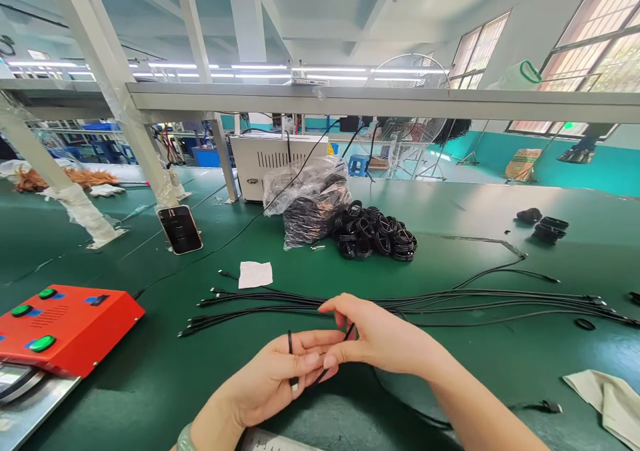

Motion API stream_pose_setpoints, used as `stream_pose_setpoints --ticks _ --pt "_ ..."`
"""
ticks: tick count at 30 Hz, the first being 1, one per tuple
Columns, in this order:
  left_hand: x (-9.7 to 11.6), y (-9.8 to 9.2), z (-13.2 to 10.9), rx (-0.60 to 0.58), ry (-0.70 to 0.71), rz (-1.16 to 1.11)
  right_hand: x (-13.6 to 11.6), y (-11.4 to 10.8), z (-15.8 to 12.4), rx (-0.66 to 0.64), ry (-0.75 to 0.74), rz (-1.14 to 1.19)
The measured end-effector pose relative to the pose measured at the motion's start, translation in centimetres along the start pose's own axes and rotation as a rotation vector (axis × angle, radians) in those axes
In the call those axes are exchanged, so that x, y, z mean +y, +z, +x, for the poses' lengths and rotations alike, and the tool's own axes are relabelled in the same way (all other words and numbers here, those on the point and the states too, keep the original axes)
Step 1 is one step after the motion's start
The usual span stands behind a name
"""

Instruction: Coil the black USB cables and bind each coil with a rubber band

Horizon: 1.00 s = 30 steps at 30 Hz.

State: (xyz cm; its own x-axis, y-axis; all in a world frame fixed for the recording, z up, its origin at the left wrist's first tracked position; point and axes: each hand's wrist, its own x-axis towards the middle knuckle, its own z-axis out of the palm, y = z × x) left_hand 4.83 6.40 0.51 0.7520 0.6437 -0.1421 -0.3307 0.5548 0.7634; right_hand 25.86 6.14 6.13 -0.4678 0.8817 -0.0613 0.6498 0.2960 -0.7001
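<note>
Low in front of me, my left hand (267, 374) is closed on a black cable (291, 342), part of which loops round its fingers. My right hand (383, 338) comes in from the right and pinches the same cable just beside the left fingertips. From there the cable trails down to the right, toward a black plug end (546, 407) near the bench's front; their connection is partly hidden. Just beyond my hands, a bundle of straight black cables (280, 296) lies across the green bench (150, 371). A heap of coiled black cables (375, 230) sits farther back.
On the left stands a red box with green buttons (75, 324). A phone (180, 229) leans against a frame post. A clear plastic bag (315, 204) rests by a pale metal case (260, 164). A beige cloth (607, 398) lies right; a metal beam (350, 101) crosses above.
</note>
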Motion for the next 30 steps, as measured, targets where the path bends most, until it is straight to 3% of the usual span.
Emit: stream_pose_setpoints --ticks 4,9,13,18,21,24,27,30 --pt "0.4 -0.7 0.1 0.031 0.139 -0.084 -0.9 0.6 -0.7 0.111 0.09 -0.335" --pt "0.4 -1.3 0.2 -0.055 0.158 -0.107 -1.3 2.3 -1.2 0.062 0.174 -0.68" --pt "0.8 -1.7 0.0 -0.145 0.196 -0.149 -1.1 4.0 -0.5 0.049 0.255 -0.736" --pt "0.7 -1.6 -0.2 -0.254 0.276 -0.22 -1.6 6.1 0.3 -0.081 0.159 -0.707" --pt "0.4 -1.3 -0.1 -0.194 0.337 -0.205 -2.4 6.1 -0.2 -0.178 0.087 -0.7" --pt "0.5 -0.9 0.0 -0.045 0.41 -0.175 -3.2 5.1 -1.2 -0.23 -0.004 -0.632" --pt "0.8 -0.7 0.0 0.078 0.426 -0.131 -3.8 3.8 -2.2 -0.202 -0.054 -0.559" --pt "1.0 -0.8 0.0 0.127 0.403 -0.083 -3.9 2.5 -2.8 -0.138 -0.156 -0.445"
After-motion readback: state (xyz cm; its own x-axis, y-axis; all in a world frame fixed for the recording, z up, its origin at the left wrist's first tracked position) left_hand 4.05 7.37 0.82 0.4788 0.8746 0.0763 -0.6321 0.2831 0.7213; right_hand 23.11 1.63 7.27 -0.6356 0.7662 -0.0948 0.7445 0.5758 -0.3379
